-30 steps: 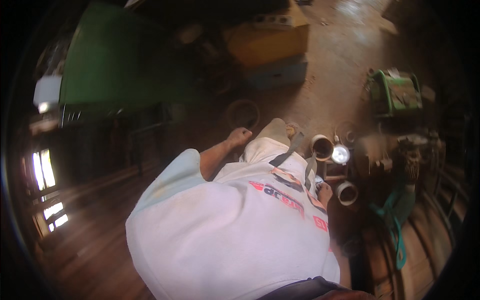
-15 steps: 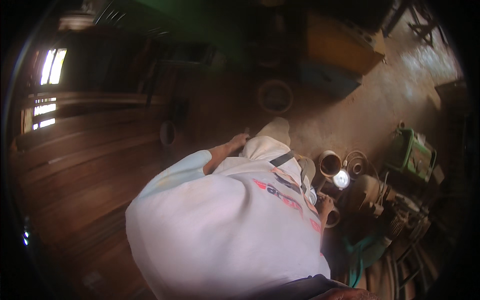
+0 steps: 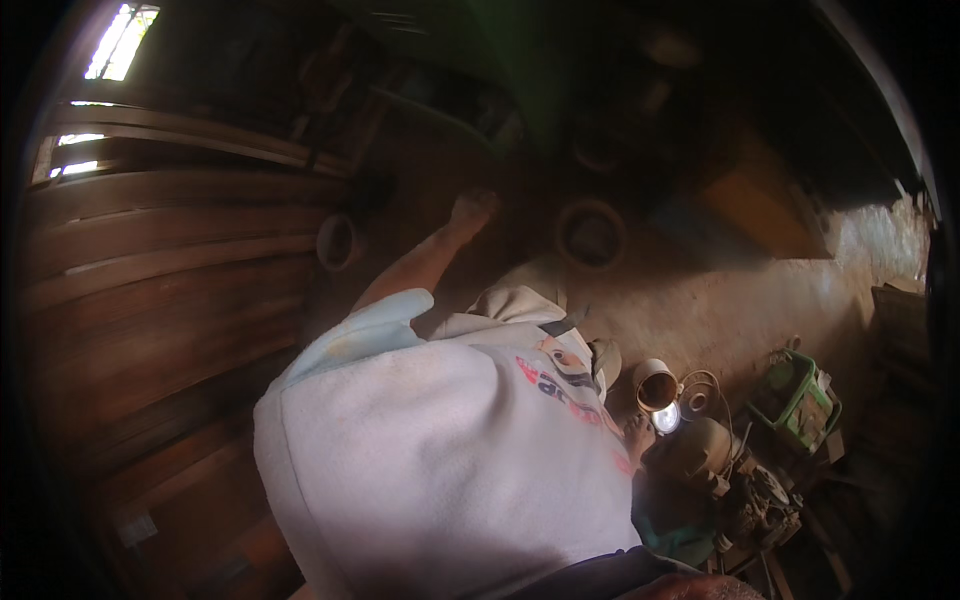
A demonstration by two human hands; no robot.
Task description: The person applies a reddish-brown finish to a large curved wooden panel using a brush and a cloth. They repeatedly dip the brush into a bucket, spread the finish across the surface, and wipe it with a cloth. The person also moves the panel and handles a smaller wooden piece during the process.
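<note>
My left hand [image 3: 475,212] is stretched out ahead over the dark ground, past my knee. It is dim and smeared, so I cannot make out its fingers or anything in them. My right hand [image 3: 638,434] is low beside my body, partly covered by my shirt, and its grip is unclear. Close by it lie a bright, shiny round thing [image 3: 665,417] and a pale round container [image 3: 655,385] with a brownish inside. Just beyond these rests a ring-shaped coil [image 3: 698,395].
A round tub [image 3: 590,235] stands ahead, and a pale bucket [image 3: 340,242] stands left, near wooden planks [image 3: 180,215]. To the right are a green crate [image 3: 805,400] and a dusty machine [image 3: 762,498]. A yellow box-like object [image 3: 765,205] is at the far right.
My left hand has moved from beside my knee forward into the dark area. My right hand has shifted slightly back toward my body. The view has turned, moving the surroundings in the picture.
</note>
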